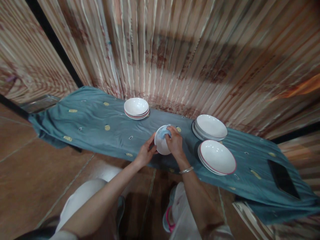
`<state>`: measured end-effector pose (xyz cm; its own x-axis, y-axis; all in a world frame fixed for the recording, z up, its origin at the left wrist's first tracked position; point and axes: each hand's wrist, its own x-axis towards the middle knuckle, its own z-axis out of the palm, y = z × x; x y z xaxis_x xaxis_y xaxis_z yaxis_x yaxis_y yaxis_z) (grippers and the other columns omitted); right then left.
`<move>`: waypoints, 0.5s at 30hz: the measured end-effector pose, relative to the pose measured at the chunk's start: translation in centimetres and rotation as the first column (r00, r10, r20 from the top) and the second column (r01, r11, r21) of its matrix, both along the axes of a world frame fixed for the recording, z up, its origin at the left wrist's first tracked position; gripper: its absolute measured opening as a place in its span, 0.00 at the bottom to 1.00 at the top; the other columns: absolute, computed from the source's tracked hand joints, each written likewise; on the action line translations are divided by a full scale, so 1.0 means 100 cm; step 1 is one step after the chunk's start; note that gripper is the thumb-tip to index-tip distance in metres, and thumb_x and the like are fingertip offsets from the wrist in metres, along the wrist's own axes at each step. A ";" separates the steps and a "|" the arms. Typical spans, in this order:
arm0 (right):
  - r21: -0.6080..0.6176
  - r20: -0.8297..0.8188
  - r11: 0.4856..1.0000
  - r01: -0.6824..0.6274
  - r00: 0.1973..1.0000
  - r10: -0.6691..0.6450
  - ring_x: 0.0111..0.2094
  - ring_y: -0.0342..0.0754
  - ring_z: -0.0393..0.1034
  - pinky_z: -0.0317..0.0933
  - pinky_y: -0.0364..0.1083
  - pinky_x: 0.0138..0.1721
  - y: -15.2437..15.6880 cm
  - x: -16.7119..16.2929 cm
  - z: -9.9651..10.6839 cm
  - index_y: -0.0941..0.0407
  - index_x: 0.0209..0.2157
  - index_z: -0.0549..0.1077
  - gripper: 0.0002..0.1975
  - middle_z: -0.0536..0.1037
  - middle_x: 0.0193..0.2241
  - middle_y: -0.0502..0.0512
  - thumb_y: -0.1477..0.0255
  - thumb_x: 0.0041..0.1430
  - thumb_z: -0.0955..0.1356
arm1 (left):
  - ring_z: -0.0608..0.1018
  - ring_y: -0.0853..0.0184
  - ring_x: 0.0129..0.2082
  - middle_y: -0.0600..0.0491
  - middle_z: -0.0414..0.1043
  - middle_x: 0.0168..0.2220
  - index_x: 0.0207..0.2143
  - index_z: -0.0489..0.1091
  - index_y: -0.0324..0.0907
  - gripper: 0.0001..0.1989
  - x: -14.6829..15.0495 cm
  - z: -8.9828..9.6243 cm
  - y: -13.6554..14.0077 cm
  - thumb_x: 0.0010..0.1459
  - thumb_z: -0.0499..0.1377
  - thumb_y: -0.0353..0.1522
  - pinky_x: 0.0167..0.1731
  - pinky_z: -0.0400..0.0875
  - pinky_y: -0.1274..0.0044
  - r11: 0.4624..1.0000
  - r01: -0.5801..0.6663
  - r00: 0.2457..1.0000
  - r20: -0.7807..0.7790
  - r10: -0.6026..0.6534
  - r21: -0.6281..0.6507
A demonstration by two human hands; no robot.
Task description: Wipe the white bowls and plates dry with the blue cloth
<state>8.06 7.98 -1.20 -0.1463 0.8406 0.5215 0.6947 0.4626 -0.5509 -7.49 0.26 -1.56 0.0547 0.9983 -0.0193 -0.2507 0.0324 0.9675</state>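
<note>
A small white bowl (162, 146) is held tilted above the front part of the cloth-covered table. My left hand (146, 151) grips its left rim, fingers closed on the edge. Inside the bowl, a light blue cloth (163, 132) is pressed against the upper part of the inner surface by my right hand (174, 141), whose fingers are closed on it. A bracelet circles my right wrist. Behind and left of the bowl stands a stack of bowls (136, 107). To the right are two more stacks, a rear one (211, 126) and a nearer red-rimmed one (217, 156).
A teal patterned cloth (92, 116) covers the long low table. A dark phone-like slab (283, 178) lies at its right end. Striped curtains (160, 56) hang right behind the table. Dark poles (57, 43) stand at the left, near a metal tray (41, 102).
</note>
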 end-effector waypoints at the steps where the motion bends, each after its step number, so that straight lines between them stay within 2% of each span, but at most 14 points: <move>1: 0.013 0.041 1.000 0.000 0.999 0.000 0.55 0.52 0.68 0.60 0.53 0.60 0.001 0.003 -0.001 0.55 0.48 0.74 0.17 0.76 0.52 0.60 0.77 0.59 0.61 | 0.68 0.47 0.61 0.48 0.60 0.66 0.65 0.61 0.48 0.36 0.000 0.000 0.000 0.53 0.64 0.36 0.45 0.78 0.60 1.000 -0.003 1.000 0.000 0.003 0.001; 8: 0.005 0.261 1.000 -0.016 0.965 0.014 0.52 0.55 0.68 0.58 0.55 0.60 -0.004 0.018 -0.005 0.57 0.48 0.74 0.21 0.75 0.51 0.62 0.83 0.58 0.59 | 0.70 0.48 0.59 0.47 0.62 0.65 0.64 0.61 0.49 0.36 0.001 0.001 0.000 0.53 0.64 0.35 0.42 0.80 0.63 1.000 -0.001 1.000 -0.009 0.001 0.003; 15: -0.114 0.441 0.993 -0.039 0.893 0.086 0.51 0.55 0.68 0.59 0.52 0.58 -0.022 0.021 -0.001 0.60 0.48 0.75 0.21 0.75 0.51 0.64 0.84 0.59 0.59 | 0.70 0.48 0.59 0.46 0.64 0.64 0.65 0.61 0.48 0.37 0.003 0.000 0.000 0.52 0.65 0.34 0.42 0.80 0.62 1.000 -0.016 1.000 0.005 0.016 -0.007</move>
